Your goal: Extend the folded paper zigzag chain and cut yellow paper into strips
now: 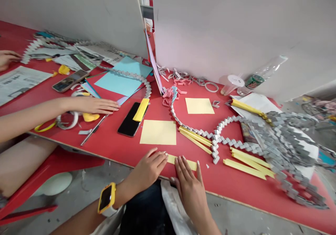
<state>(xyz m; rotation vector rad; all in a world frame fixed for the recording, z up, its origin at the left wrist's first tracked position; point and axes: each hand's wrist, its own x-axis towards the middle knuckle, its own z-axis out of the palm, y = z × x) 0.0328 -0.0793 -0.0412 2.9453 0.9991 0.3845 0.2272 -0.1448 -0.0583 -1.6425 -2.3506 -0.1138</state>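
A pale yellow paper strip [193, 165] lies near the front edge of the red table. My left hand [151, 166], with a yellow-cased watch [107, 198] on its wrist, rests its slightly bent fingers on the strip's left end. On the strip's middle and right part lies my right hand [189, 184], flat with the fingers stretched out. Just beyond my hands is a yellow paper sheet [158, 132], and farther back a smaller yellow sheet [199, 106]. Folded yellow strips [195, 139] lie beside a grey chain of folded paper [189, 128].
Another person's hand [91, 105] lies on the table at left, near a metal rod [94, 130] and a black phone [128, 121]. Right of me are more yellow strips [244, 168] and a heap of grey paper chains [286, 147]. A plastic bottle [262, 76] leans against the partition [223, 28].
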